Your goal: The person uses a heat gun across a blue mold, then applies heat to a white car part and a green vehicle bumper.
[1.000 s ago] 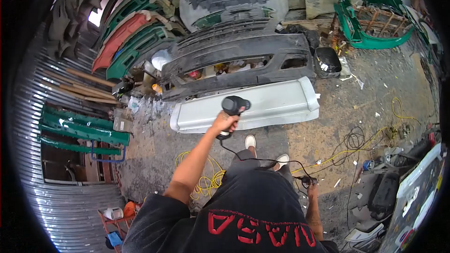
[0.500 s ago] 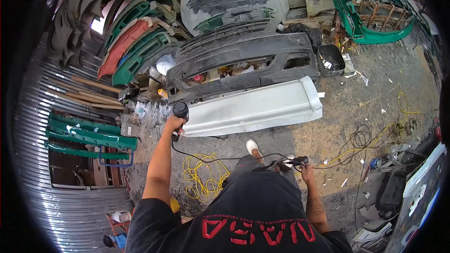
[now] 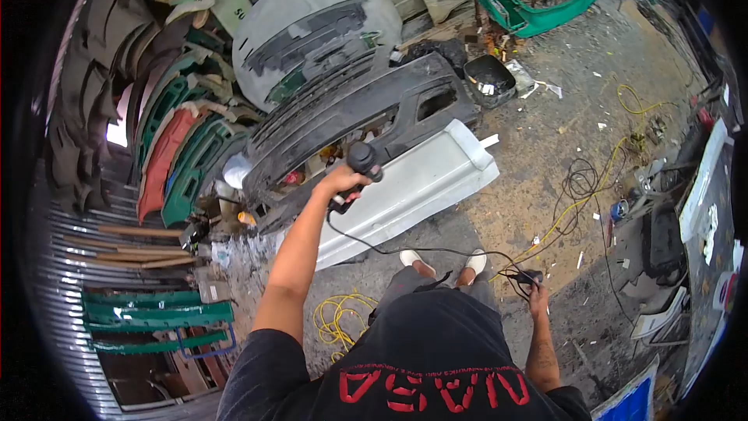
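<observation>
My left hand (image 3: 343,182) is wrapped round a black corded power tool with a round head (image 3: 363,157). The tool is above the long pale panel (image 3: 413,186); whether it touches the panel I cannot tell. From its grip a black cord (image 3: 421,250) runs across in front of my legs toward my right side. My right hand (image 3: 538,293), low on the right, is closed round a dark bundle of cord (image 3: 520,277), perhaps with a plug or connector; its exact shape is too small to make out. The panel lies along a grey bumper (image 3: 366,115).
Yellow cable (image 3: 340,320) lies coiled by my left leg, and a black cable coil (image 3: 580,193) is on the floor at right. A black bin (image 3: 489,80), stacked bumpers (image 3: 167,157), green panels (image 3: 156,314) and scattered scrap surround me.
My view has turned, so the scene appears rotated and shifted left. My left hand with the power tool has moved right over the panel. My right hand is farther out with the cord.
</observation>
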Motion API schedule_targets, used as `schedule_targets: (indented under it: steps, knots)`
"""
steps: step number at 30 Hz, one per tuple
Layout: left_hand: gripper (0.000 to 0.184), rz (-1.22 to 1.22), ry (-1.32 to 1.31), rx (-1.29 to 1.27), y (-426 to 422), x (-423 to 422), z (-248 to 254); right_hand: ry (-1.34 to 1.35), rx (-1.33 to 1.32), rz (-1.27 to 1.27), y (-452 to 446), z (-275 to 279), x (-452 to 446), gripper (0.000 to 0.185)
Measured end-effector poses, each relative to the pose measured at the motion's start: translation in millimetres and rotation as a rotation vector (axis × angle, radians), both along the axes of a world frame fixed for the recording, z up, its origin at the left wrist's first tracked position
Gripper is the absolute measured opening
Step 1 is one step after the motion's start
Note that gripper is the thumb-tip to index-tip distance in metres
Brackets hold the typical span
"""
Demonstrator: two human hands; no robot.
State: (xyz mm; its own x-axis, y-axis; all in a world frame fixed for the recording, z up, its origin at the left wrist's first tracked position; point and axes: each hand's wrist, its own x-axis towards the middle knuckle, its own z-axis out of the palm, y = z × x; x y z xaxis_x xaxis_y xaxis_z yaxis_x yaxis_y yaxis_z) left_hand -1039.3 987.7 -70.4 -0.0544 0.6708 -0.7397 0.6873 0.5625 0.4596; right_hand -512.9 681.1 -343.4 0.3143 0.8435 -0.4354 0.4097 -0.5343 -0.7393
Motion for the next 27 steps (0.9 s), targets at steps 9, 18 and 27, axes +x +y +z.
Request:
schedule_targets:
  steps: [9,18,27]
  knots:
    - [0.026,-0.197,-0.195,0.187,79.2,114.2,40.8,-0.238,0.166,-0.109,-62.3,20.4,17.9,0.030]
    - [0.032,-0.246,-0.131,0.126,73.7,59.0,52.4,-0.181,0.048,-0.046,-47.0,31.5,-34.0,0.029]
    - [0.033,-0.112,-0.031,-0.006,-17.7,-140.8,32.2,-0.196,-0.003,0.482,14.6,78.4,-129.6,0.030]
